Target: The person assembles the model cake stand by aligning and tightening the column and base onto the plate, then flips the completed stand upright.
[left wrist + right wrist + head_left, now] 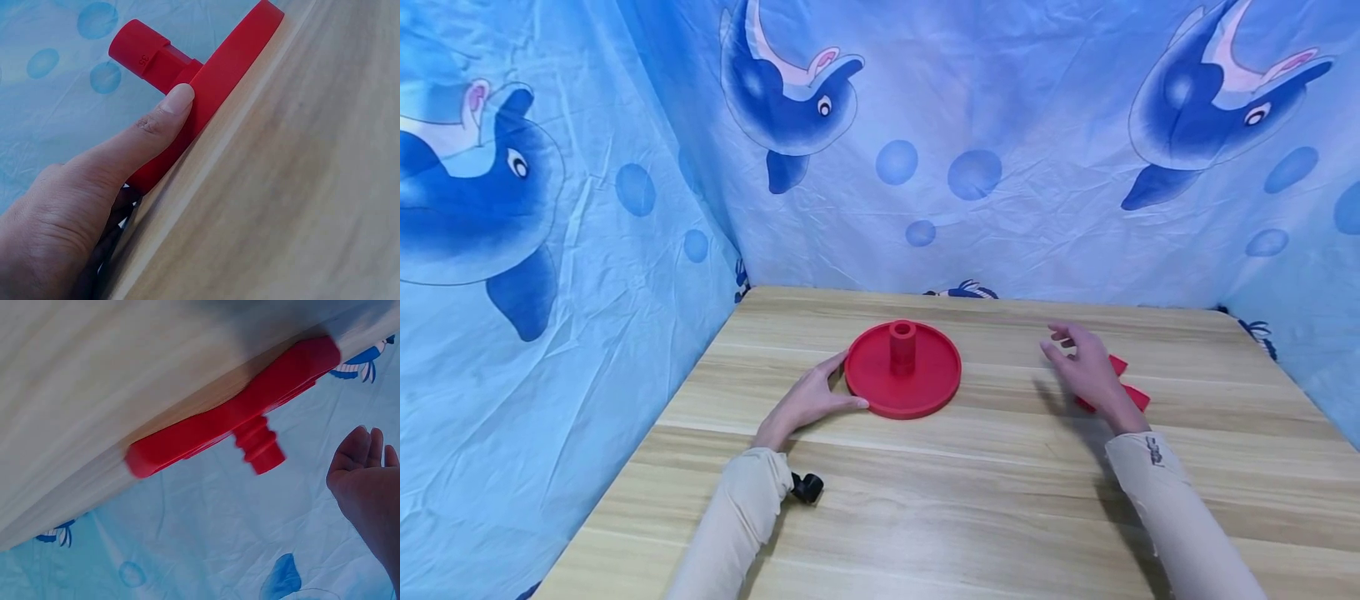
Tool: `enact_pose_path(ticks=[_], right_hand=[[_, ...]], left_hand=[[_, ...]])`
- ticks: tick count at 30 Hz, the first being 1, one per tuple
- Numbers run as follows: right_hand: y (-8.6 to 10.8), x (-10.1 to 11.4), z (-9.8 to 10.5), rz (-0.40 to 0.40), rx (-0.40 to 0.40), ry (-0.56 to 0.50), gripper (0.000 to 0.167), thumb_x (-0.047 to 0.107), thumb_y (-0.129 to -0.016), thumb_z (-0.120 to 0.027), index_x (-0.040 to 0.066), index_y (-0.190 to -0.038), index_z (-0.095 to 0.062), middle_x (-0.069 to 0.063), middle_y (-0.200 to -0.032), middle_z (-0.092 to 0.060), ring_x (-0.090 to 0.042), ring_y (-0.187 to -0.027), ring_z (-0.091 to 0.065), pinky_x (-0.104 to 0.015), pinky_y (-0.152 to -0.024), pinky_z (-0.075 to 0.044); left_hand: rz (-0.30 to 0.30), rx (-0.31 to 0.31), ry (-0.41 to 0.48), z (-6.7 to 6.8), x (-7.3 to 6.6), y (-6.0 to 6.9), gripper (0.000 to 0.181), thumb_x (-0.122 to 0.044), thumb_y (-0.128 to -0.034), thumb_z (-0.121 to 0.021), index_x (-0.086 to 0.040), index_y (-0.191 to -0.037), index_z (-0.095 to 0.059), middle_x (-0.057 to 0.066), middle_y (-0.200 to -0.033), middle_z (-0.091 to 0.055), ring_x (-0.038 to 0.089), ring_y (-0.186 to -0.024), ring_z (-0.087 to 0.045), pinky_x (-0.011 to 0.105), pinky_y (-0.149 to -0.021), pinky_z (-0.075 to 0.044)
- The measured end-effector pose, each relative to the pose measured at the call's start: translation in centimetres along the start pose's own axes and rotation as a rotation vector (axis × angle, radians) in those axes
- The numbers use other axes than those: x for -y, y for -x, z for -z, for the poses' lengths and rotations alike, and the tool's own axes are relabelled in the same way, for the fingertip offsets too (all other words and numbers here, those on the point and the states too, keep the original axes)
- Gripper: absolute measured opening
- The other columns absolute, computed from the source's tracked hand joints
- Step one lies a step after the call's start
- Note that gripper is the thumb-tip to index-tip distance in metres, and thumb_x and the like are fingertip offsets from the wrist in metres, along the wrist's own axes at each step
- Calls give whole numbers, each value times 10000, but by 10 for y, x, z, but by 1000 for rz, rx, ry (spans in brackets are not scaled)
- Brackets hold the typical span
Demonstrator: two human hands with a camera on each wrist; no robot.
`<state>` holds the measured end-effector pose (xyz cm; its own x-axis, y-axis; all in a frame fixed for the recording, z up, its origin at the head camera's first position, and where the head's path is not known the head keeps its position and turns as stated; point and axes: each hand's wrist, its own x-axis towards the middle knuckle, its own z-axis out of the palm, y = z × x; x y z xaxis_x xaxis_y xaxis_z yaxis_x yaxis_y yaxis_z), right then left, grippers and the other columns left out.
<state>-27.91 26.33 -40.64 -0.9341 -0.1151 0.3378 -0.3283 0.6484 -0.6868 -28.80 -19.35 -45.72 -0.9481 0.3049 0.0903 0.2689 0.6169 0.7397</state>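
Note:
A red round plate [936,379] with a raised rim lies flat on the table, a hollow upright post [902,354] at its centre. My left hand [805,402] holds the plate's left edge, thumb at the front of the rim and fingers farther back. In the left wrist view the thumb [156,122] presses the rim, and the post bears the number 35. Over a red lobed piece [1137,397] at the right hovers my right hand [1088,371], fingers loosely bent, holding nothing. The right wrist view shows that piece [200,428] with a ridged stud [259,447], apart from the hand.
The wooden table [925,500] ends at the back against a blue cloth [1037,242] printed with dolphins, which also hangs at both sides. A small black device [808,487] sits at my left cuff.

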Motion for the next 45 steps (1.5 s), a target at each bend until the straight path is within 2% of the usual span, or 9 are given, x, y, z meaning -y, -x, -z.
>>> enact_pose_path(ticks=[5,19,25,33,45], right_hand=[[4,-4,12,13,-8,7,480,173,-1072,-571,-130,-1435,-482,-356,-1292,-543,-482,-1166,-514,-632,-929,-481],[22,-23,40,-35,-59,103,483,144,-1061,-588,-139,-1434,-470,-347,-1286,-527,-494,-1139,-516,-605,-899,-481],[30,-33,50,-54,-74,137,474,154,-1068,-573,-144,-1424,-478,-353,-1281,-532,-495,-1127,-520,-536,-840,-501],[42,-48,59,-118,-67,159,541,207,-1071,-577,-143,-1457,-432,-374,-1336,-475,-542,-1173,-470,-679,-881,-489],[53,-63,68,-132,-36,235,542,167,-1035,-620,-176,-1414,-438,-404,-1323,-431,-575,-1171,-427,-718,-874,-460]], left_hand=[[1,-3,-3,0,0,0,1125,-655,-717,-870,-241,-1630,-359,-14,-1599,-426,254,-1465,-369,545,-1116,-419],[13,-7,-21,1,0,1,1125,-659,-717,-868,-244,-1630,-359,-15,-1595,-432,253,-1461,-373,544,-1110,-426],[16,-2,-29,0,-1,0,1128,-668,-718,-863,-243,-1632,-355,-10,-1601,-423,251,-1468,-366,545,-1119,-416],[26,-1,-29,0,-1,1,1132,-663,-717,-867,-248,-1634,-349,-9,-1605,-419,250,-1471,-362,542,-1123,-410],[8,1,-32,0,-1,1,1130,-652,-726,-866,-216,-1633,-352,28,-1606,-419,279,-1473,-361,564,-1120,-409]])
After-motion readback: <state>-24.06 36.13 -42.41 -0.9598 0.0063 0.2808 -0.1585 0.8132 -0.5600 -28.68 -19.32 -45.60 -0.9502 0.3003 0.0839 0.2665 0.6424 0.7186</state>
